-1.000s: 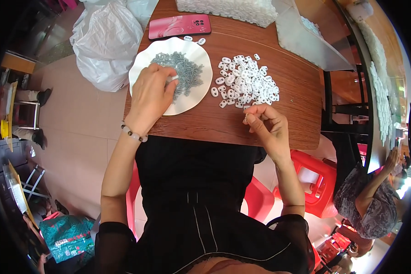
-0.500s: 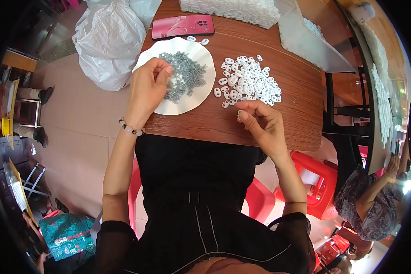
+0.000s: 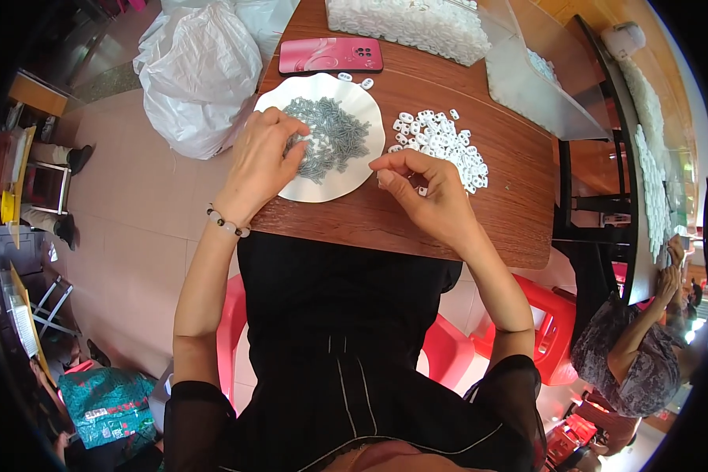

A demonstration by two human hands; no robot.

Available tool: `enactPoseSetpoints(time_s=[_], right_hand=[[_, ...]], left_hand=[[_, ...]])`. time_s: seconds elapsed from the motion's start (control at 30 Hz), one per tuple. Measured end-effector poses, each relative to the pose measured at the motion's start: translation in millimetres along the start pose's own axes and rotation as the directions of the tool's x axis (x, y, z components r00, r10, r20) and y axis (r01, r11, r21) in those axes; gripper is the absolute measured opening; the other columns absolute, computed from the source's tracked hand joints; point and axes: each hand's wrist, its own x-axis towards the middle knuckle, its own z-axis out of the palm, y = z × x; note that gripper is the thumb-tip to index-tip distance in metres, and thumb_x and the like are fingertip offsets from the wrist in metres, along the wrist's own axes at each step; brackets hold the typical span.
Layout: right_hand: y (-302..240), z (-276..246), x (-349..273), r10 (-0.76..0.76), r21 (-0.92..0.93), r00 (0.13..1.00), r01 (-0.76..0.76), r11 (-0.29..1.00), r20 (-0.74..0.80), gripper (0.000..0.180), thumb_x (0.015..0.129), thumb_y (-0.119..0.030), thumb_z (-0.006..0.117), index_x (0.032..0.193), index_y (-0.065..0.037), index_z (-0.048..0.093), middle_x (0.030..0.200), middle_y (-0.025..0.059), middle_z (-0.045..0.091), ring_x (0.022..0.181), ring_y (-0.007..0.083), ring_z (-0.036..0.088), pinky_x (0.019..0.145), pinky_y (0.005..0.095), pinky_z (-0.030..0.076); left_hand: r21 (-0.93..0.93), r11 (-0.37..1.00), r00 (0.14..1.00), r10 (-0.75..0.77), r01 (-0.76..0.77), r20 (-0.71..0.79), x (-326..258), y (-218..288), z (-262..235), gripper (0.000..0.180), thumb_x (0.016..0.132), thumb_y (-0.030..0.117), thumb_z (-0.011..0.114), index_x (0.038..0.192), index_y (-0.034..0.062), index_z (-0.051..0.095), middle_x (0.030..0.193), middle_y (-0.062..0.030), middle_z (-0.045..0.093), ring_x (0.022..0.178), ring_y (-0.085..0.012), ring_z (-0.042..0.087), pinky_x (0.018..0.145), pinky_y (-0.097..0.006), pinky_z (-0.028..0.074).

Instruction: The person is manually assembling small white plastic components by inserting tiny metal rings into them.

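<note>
A white wavy-edged plate [image 3: 367, 108] holds a heap of small grey metal pins [image 3: 332, 134]. Over its left side hovers my left hand [image 3: 266, 157], fingers curled, with a gap between thumb and forefinger and nothing visible between them. At the plate's right edge my right hand [image 3: 433, 193] has its thumb and forefinger brought together; whatever they pinch is too small to make out. Just beyond that hand lies a pile of small white two-holed plastic pieces [image 3: 452, 149], partly covered by it. Two more such pieces [image 3: 367, 83] lie behind the plate.
A pink phone [image 3: 330, 56] lies behind the plate on the brown wooden table [image 3: 519, 228]. Further back stand a clear container of white pieces [image 3: 409, 30] and a translucent tray [image 3: 519, 90]. White plastic bags [image 3: 197, 86] stand left. At right, another person [image 3: 629, 362] works at a neighbouring table.
My right hand has moved left, from the pile's front to the plate's edge. My left hand's thumb and forefinger have parted. The whole view has shifted slightly.
</note>
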Motion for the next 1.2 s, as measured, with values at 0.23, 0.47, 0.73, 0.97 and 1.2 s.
enactPoseSetpoints(time_s=[0.23, 0.47, 0.73, 0.97, 1.2], right_hand=[[-1.3, 5.1, 0.2, 0.021, -0.040, 1.000, -0.021, 0.999, 0.003, 0.015, 0.091, -0.008, 0.061, 0.102, 0.001, 0.066, 0.085, 0.0017, 0.066, 0.079, 0.0067, 0.058, 0.075, 0.0225, 0.047], [4.5, 16.8, 18.9, -0.087, -0.043, 0.994, 0.084, 0.996, -0.072, 0.014, 0.088, -0.009, 0.063, 0.098, 0.001, 0.068, 0.074, 0.0040, 0.065, 0.060, 0.0063, 0.048, 0.056, 0.0242, 0.042], [0.2, 28.7, 48.2, -0.011, 0.076, 1.000, 0.009, 0.997, 0.026, 0.015, 0.091, -0.010, 0.062, 0.099, 0.000, 0.068, 0.083, -0.0002, 0.066, 0.074, 0.0037, 0.055, 0.067, 0.0206, 0.045], [-9.4, 39.1, 56.5, -0.062, 0.166, 0.998, 0.064, 0.984, -0.018, 0.014, 0.088, -0.010, 0.064, 0.092, 0.003, 0.067, 0.075, 0.0000, 0.064, 0.064, 0.0032, 0.052, 0.058, 0.0212, 0.044], [-10.3, 41.9, 56.2, -0.048, 0.234, 0.998, 0.058, 0.971, -0.047, 0.012, 0.088, -0.009, 0.064, 0.089, 0.003, 0.066, 0.074, -0.0013, 0.063, 0.065, 0.0019, 0.050, 0.057, 0.0198, 0.042]], left_hand=[[-0.003, 1.000, 0.998, 0.031, -0.031, 0.062, 5.8, -4.7, 5.8, 0.011, 0.079, 0.010, 0.069, 0.086, 0.0025, 0.065, 0.086, -0.0110, 0.058, 0.090, -0.0304, 0.056, 0.078, -0.039, 0.044], [-0.076, 0.997, 1.000, -0.006, 0.004, -0.024, 4.1, -8.3, 10.8, 0.008, 0.080, 0.005, 0.067, 0.085, 0.0008, 0.063, 0.084, -0.0114, 0.057, 0.082, -0.0303, 0.057, 0.072, -0.038, 0.045], [-0.199, 0.969, 0.951, 0.086, -0.150, -0.297, -1.4, 15.3, -1.6, 0.006, 0.083, 0.000, 0.062, 0.087, 0.0004, 0.059, 0.089, -0.0104, 0.056, 0.081, -0.0281, 0.056, 0.070, -0.035, 0.045], [-0.173, 0.964, 0.937, 0.137, -0.200, -0.322, -3.4, 20.2, -3.0, 0.009, 0.082, 0.002, 0.063, 0.090, 0.0029, 0.058, 0.093, -0.0106, 0.053, 0.088, -0.0307, 0.054, 0.073, -0.039, 0.044], [-0.311, 0.940, 0.953, 0.044, -0.141, -0.299, -5.4, 21.3, 1.4, 0.010, 0.082, 0.001, 0.063, 0.090, 0.0018, 0.057, 0.091, -0.0119, 0.054, 0.086, -0.0308, 0.055, 0.071, -0.039, 0.045]])
